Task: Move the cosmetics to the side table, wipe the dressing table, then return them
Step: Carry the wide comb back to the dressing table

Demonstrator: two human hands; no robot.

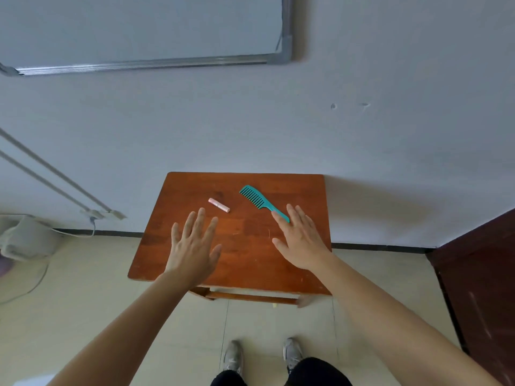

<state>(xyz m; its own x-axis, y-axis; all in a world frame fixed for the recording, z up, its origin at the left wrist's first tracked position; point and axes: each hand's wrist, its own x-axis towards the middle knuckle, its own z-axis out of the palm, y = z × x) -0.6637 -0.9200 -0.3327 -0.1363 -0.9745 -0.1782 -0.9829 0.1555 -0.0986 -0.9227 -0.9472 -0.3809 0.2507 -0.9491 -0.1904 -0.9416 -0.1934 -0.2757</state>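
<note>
A small brown wooden table (250, 268) stands against the wall. On it lie a pink lipstick tube (219, 205) left of centre and a teal wide-tooth comb (259, 201) to its right, handle pointing toward me. My left hand (193, 246) hovers with fingers spread just short of the lipstick, holding nothing. My right hand (299, 238) is flat with straight fingers, and its fingertips overlap the end of the comb's handle.
A dark wooden piece of furniture (479, 288) stands at the right edge. A whiteboard (139, 29) hangs on the wall above. At the left, a grey object (28, 238) with a cable sits on the tiled floor. My shoes (262, 355) are below the table.
</note>
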